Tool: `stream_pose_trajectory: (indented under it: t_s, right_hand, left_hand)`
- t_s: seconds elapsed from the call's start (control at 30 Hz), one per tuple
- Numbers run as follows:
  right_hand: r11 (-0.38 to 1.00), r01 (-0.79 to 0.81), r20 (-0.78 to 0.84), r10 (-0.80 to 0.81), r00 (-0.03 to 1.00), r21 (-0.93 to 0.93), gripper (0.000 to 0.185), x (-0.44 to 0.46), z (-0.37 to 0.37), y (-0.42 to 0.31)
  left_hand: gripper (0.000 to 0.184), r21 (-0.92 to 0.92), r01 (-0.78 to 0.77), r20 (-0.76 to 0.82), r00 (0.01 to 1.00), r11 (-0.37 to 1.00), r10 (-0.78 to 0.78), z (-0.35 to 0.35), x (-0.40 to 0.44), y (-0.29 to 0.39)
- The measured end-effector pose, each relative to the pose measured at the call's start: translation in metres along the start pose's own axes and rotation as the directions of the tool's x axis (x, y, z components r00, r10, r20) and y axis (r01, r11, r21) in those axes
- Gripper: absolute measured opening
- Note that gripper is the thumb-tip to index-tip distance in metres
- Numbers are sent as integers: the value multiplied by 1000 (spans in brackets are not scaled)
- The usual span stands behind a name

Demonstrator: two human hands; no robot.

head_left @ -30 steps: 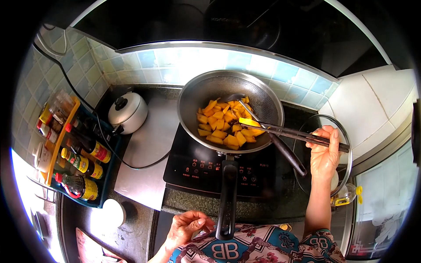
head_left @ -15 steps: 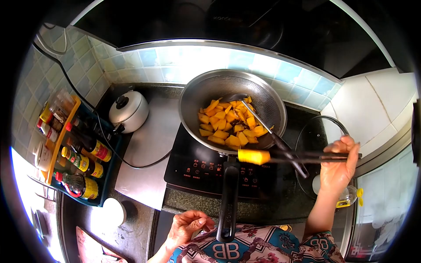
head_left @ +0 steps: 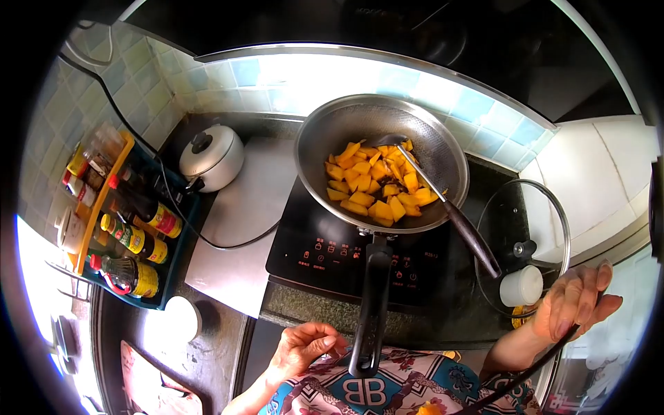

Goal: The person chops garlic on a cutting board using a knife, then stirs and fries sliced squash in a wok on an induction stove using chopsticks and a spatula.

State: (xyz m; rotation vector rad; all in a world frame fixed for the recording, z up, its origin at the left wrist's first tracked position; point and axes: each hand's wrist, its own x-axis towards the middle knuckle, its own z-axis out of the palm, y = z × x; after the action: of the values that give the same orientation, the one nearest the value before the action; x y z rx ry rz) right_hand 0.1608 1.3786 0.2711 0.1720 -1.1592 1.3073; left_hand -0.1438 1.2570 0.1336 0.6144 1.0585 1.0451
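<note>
My right hand [head_left: 577,301] grips dark chopsticks [head_left: 515,387] that slant down and left toward my chest. At their tips, by the bottom edge, is an orange chunk [head_left: 430,409] that looks like pumpkin, partly cut off by the frame. My left hand [head_left: 308,349] is loosely curled with nothing visible in it, left of the wok's black handle [head_left: 373,297]. The steel wok [head_left: 443,138] stands on an induction cooktop [head_left: 304,242] and holds pumpkin pieces [head_left: 366,181] with a few dark bits. A spatula [head_left: 474,238] rests in it, its dark handle over the rim.
A glass lid [head_left: 567,214] and white-capped jar [head_left: 522,286] are right of the cooktop. At left are a lidded pot [head_left: 213,162], a rack [head_left: 124,159] of sauce bottles and a black cord [head_left: 228,247]. A range hood [head_left: 387,28] hangs above.
My right hand has moved right and down. The chopsticks swung from level beside the wok to pointing at my chest, carrying the pumpkin piece. The view shifted slightly; my left hand stays much the same.
</note>
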Motion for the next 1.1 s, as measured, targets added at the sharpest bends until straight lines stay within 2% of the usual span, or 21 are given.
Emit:
stream_pose_trajectory:
  t_s: [0.13,0.3,0.8,0.9,1.1]
  right_hand:
    - [996,36,8,-36,999,79,27,3,3,1]
    - [997,31,3,-31,1000,65,29,1,-2,-2]
    - [998,2,11,-3,1000,65,30,2,-3,-1]
    - [998,19,-7,-19,1000,67,29,0,-4,-2]
    - [998,9,-19,-8,1000,70,29,-1,-6,-3]
  left_hand:
    - [17,13,2,1,1000,1000,-2,1,-1,1]
    - [18,-53,22,-9,1000,998,-22,1,-1,-1]
    - [18,-77,38,14,999,996,-37,2,0,0]
    - [18,-12,39,7,999,999,-39,2,1,-1]
    - [19,-33,16,2,1000,999,-16,5,1,-1]
